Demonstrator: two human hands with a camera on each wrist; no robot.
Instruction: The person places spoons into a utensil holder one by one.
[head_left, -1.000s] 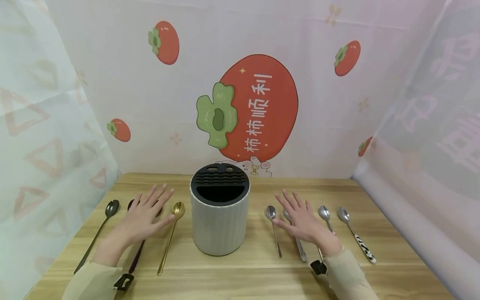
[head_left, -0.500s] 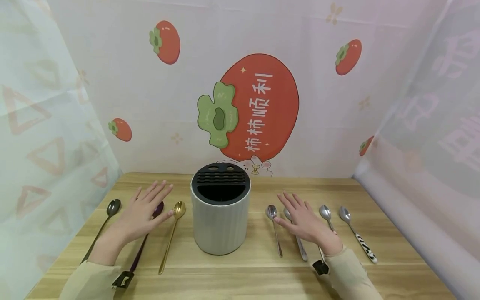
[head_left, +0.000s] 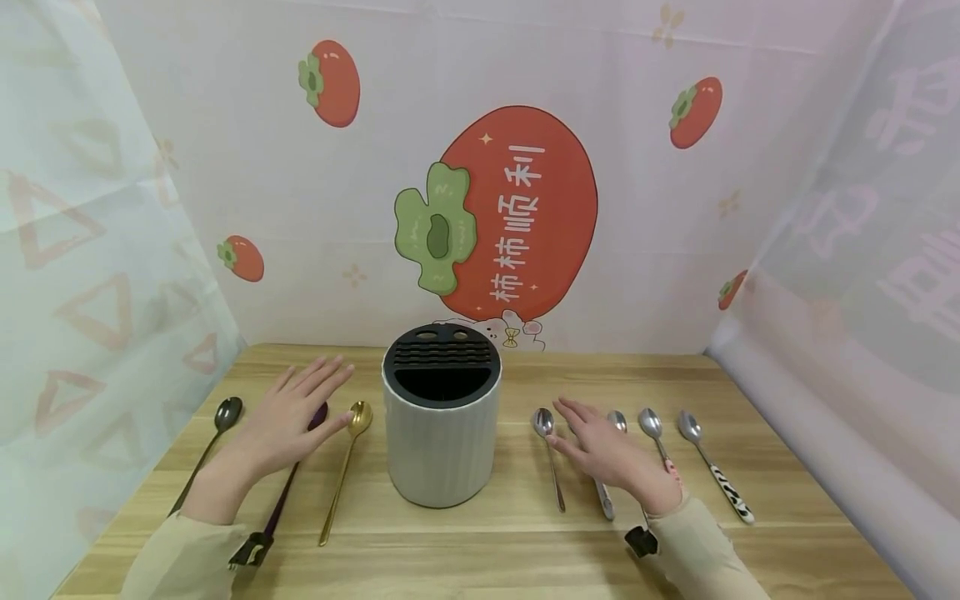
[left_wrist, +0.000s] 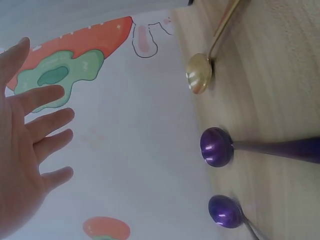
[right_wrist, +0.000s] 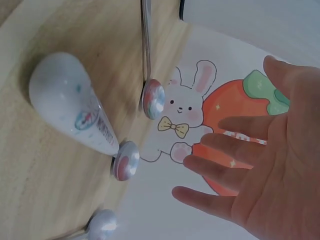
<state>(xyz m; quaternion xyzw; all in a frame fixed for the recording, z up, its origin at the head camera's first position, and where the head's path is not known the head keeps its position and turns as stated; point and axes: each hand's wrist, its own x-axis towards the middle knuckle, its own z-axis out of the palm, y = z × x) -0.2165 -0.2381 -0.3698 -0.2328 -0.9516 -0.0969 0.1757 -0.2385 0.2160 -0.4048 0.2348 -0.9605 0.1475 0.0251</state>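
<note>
In the head view my left hand (head_left: 288,425) hovers with its fingers extended over a purple spoon (head_left: 279,504), holding nothing. To its right lies a gold spoon (head_left: 361,417), to its left a dark spoon (head_left: 228,412). My right hand (head_left: 603,454), also with nothing in it, is spread above a spoon (head_left: 604,500) that it partly covers. A slim silver spoon (head_left: 555,483) lies beside its thumb. The left wrist view shows the palm (left_wrist: 17,150) apart from the purple spoon bowl (left_wrist: 216,147). In the right wrist view a thick white spoon handle (right_wrist: 65,95) is close to the camera.
Between the hands stands a whitish ribbed utensil holder (head_left: 442,458) with a black slotted lid (head_left: 442,367). Farther right lie a spoon with a pink-patterned handle (head_left: 651,423) and one with a black-and-white handle (head_left: 730,494). Printed cloth (head_left: 637,250) encloses the wooden table (head_left: 450,558).
My left hand has shifted slightly right. The right hand's fingers have dipped a little, and the bowl of the spoon beneath it now shows past the hand. The spoons and holder stay put.
</note>
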